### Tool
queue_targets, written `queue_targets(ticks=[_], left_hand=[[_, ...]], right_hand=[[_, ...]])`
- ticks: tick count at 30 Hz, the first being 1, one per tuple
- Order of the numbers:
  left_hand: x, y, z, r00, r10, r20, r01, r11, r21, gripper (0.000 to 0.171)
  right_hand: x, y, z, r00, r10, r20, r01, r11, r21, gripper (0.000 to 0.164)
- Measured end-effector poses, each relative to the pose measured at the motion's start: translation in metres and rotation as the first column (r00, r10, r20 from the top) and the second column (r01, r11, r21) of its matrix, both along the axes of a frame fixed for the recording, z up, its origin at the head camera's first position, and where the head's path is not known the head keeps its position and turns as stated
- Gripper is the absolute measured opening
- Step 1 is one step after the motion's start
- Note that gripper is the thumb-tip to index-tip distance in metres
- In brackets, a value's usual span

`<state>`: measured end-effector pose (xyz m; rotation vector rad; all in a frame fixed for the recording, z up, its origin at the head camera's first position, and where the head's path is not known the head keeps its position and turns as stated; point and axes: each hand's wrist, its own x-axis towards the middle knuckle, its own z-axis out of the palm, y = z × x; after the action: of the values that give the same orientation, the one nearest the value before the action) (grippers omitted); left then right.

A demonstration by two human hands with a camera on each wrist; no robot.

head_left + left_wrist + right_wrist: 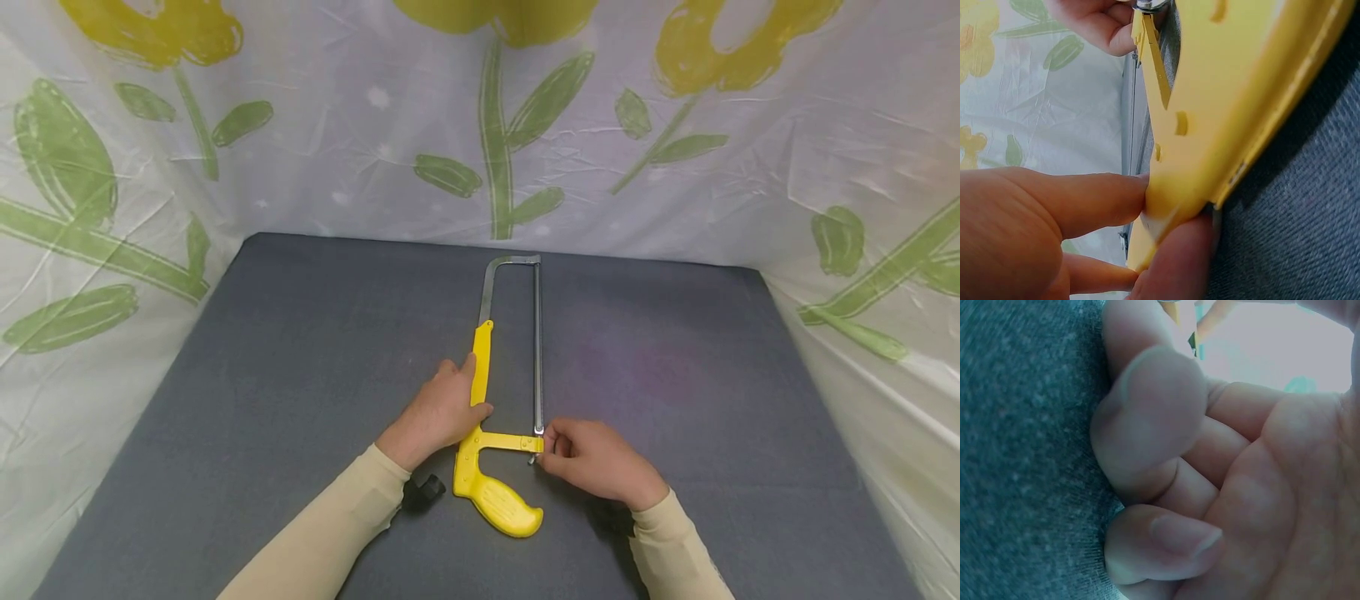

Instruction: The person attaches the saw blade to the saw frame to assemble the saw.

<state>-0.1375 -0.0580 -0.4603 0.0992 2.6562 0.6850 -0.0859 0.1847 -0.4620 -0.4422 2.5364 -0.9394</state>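
A hacksaw (480,367) with a yellow handle and a bare metal front bow lies flat, its handle towards me. Its thin blade (537,350) runs along the right side. My left hand (442,408) grips the yellow frame above the handle, thumb on the inner side; the left wrist view shows fingertips (1129,194) against the yellow metal. At the near blade end, my right hand (596,458) has its thumb and forefinger at the tip of the yellow crosspiece (510,442), by a small wing nut (533,458). Its other fingers (1160,537) curl towards the palm.
The saw lies on a dark grey cloth-covered table (337,317). White sheeting (322,150) printed with yellow flowers and green leaves hangs behind and along both sides. A small black device (426,492) sits by the left wrist, near the saw handle.
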Motion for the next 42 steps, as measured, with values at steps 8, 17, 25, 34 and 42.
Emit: queue_targets(ticks=[8,17,25,34,42], left_hand=[[0.0004,-0.0005,0.0006,1.000,-0.001,-0.001,0.001,1.000,0.011,0.093],[-0.0004,-0.0004,0.0024,1.000,0.003,0.005,-0.003,1.000,0.016,0.093],[-0.0013,-0.0005,0.0030,1.000,0.001,0.004,-0.001,1.000,0.016,0.093],[-0.0008,0.0005,0.0016,1.000,0.002,0.006,-0.002,1.000,0.007,0.093],[-0.0008,0.0006,0.0020,1.000,-0.001,0.002,0.001,1.000,0.012,0.093]], right_hand=[[-0.0007,0.0009,0.0028,1.000,0.020,0.008,-0.020,1.000,-0.009,0.008],[-0.0013,0.0013,0.0027,1.000,0.025,0.000,-0.025,1.000,-0.004,0.009],[-0.0012,0.0000,0.0029,1.000,0.018,-0.009,-0.018,1.000,0.011,0.012],[-0.0003,-0.0003,0.0019,1.000,0.009,-0.005,-0.009,1.000,0.019,0.012],[-0.0006,0.0001,0.0019,1.000,0.013,-0.004,-0.013,1.000,0.019,0.013]])
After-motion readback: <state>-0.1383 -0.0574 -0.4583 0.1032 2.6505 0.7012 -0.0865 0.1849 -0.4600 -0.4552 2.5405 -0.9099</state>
